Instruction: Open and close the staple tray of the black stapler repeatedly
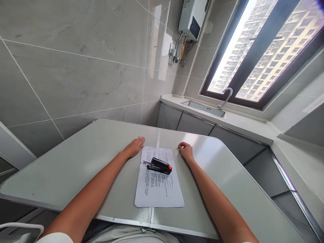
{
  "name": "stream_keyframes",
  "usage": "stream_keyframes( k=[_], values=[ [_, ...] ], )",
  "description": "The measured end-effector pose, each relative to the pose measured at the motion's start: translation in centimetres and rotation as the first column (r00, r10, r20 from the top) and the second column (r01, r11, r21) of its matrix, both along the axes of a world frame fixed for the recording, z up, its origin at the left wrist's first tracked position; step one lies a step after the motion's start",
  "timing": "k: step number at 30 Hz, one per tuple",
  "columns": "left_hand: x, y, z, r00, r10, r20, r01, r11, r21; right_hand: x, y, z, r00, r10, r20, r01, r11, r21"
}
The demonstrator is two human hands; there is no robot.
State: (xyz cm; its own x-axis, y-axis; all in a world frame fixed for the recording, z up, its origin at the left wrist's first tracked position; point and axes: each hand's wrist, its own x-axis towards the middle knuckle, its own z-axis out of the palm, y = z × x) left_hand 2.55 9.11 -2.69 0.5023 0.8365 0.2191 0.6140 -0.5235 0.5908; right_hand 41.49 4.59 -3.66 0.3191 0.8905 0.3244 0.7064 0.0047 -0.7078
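A black stapler (160, 165) with an orange-red patch at its right end lies across the printed papers (159, 195). Its silvery jaw end points left. My left hand (134, 147) rests palm down on the table by the papers' upper left corner, fingers stretched out, holding nothing. Over to the right of the papers, my right hand (186, 149) lies on the table with its fingers curled in. What those fingers hold, if anything, is hidden. Neither hand touches the stapler.
The pale folding table (63, 175) has a metal seam down its middle. Beyond it runs a white counter (243, 121) with a sink (202, 107) and a faucet (226, 98). A water heater (193, 18) hangs on the tiled wall, beside a window (263, 50).
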Motion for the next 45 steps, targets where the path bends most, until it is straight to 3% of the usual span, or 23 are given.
stream_keyframes(
  k=[5, 15, 18, 21, 24, 27, 31, 34, 37, 45],
  values=[
    [0.1, -0.8, -0.3, 0.994, 0.108, 0.024, -0.109, 0.994, 0.028, 0.1, 0.3, -0.4, 1.0, 0.007, 0.011, -0.007, 1.0, 0.009],
    [0.1, -6.6, 1.2, 0.953, 0.299, -0.041, -0.293, 0.951, 0.102, -0.2, -0.1, -0.4, 0.997, 0.055, 0.044, -0.057, 0.998, 0.029],
    [0.2, -7.8, 1.6, 0.95, 0.3, 0.088, -0.305, 0.951, 0.053, -0.3, -0.1, -0.1, 0.995, 0.075, 0.069, -0.077, 0.997, 0.027],
    [0.2, -8.9, 2.2, 0.907, 0.27, 0.323, -0.254, 0.963, -0.091, -0.5, -0.7, 0.6, 0.993, 0.071, 0.09, -0.076, 0.996, 0.054],
    [0.0, -10.0, 2.9, 0.847, 0.265, 0.46, -0.161, 0.954, -0.254, -1.7, -2.6, 1.5, 0.99, 0.049, 0.132, -0.065, 0.99, 0.121],
    [-0.2, -11.0, 3.4, 0.807, 0.192, 0.558, 0.0, 0.946, -0.324, -4.2, -5.8, 2.5, 0.971, 0.146, 0.191, -0.18, 0.967, 0.178],
    [0.0, -11.8, 3.7, 0.796, 0.07, 0.602, 0.136, 0.948, -0.289, -8.2, -10.5, 4.0, 0.927, 0.353, 0.124, -0.372, 0.905, 0.206],
    [0.4, -12.1, 3.5, 0.794, 0.029, 0.607, 0.154, 0.957, -0.247, -10.2, -12.8, 4.7, 0.83, 0.544, 0.122, -0.555, 0.825, 0.105],
    [0.8, -12.2, 3.3, 0.798, 0.02, 0.603, 0.165, 0.954, -0.251, -11.2, -13.5, 4.3, 0.75, 0.638, 0.178, -0.649, 0.761, 0.006],
    [1.0, -12.2, 3.4, 0.804, -0.035, 0.594, 0.216, 0.947, -0.237, -11.7, -13.0, 2.5, 0.788, 0.59, 0.175, -0.594, 0.804, -0.037]
  ],
)
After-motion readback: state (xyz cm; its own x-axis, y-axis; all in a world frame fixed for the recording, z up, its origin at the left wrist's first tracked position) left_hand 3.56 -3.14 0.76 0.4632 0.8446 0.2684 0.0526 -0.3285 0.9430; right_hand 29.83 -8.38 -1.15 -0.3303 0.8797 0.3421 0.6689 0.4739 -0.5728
